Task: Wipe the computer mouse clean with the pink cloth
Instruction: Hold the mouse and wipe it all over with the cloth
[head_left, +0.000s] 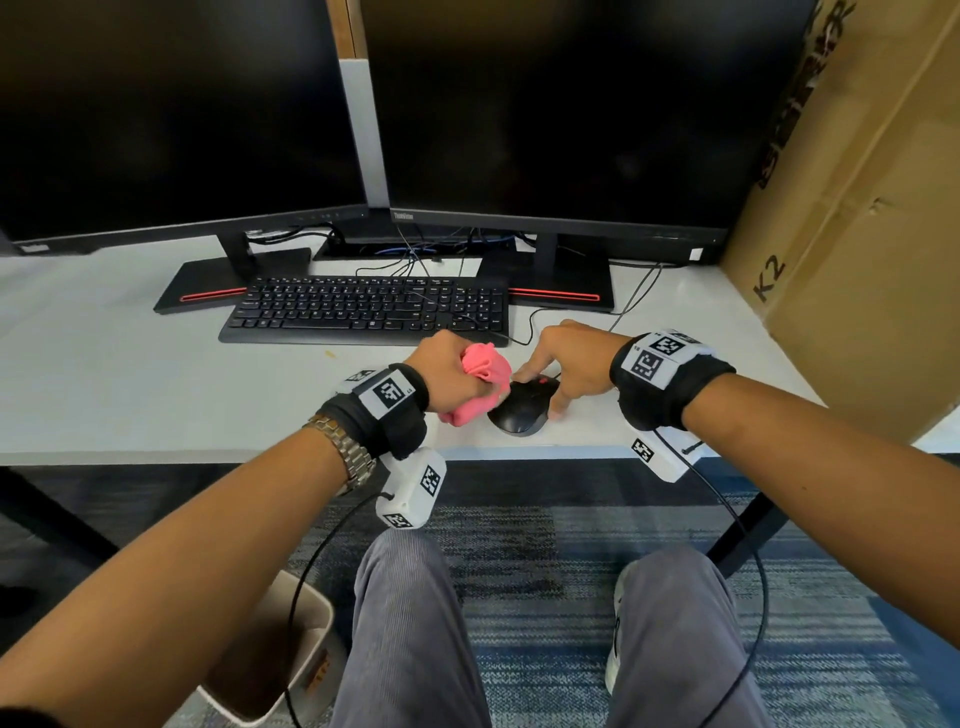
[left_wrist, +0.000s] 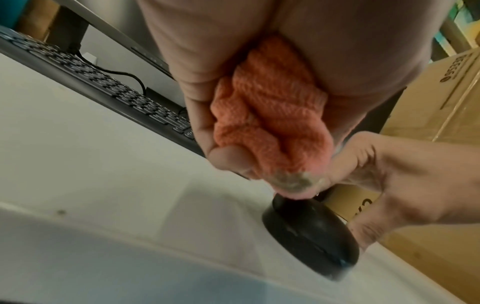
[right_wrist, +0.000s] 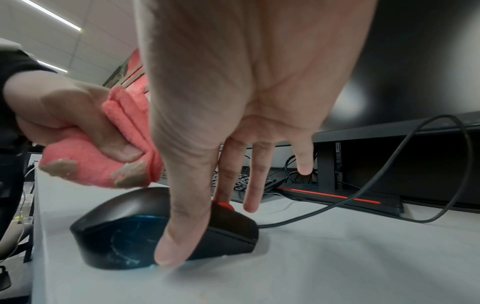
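Observation:
A black wired computer mouse (head_left: 519, 410) (left_wrist: 311, 232) (right_wrist: 124, 222) with a red scroll wheel sits near the front edge of the white desk (head_left: 130, 395). My left hand (head_left: 452, 376) (left_wrist: 197, 82) grips a bunched pink cloth (head_left: 480, 384) (left_wrist: 270, 123) (right_wrist: 91, 164) with grey dirty patches. The cloth's tip is against the mouse's left side. My right hand (head_left: 543, 389) (right_wrist: 193, 226) pinches the mouse, thumb on its right flank and forefinger by the wheel; the other fingers hang free.
A black keyboard (head_left: 363, 309) lies just behind the hands, and two dark monitors (head_left: 561, 104) stand behind it. The mouse cable (head_left: 527, 322) loops back. A large cardboard box (head_left: 857, 208) fills the desk's right end. A bin (head_left: 280, 660) stands on the floor.

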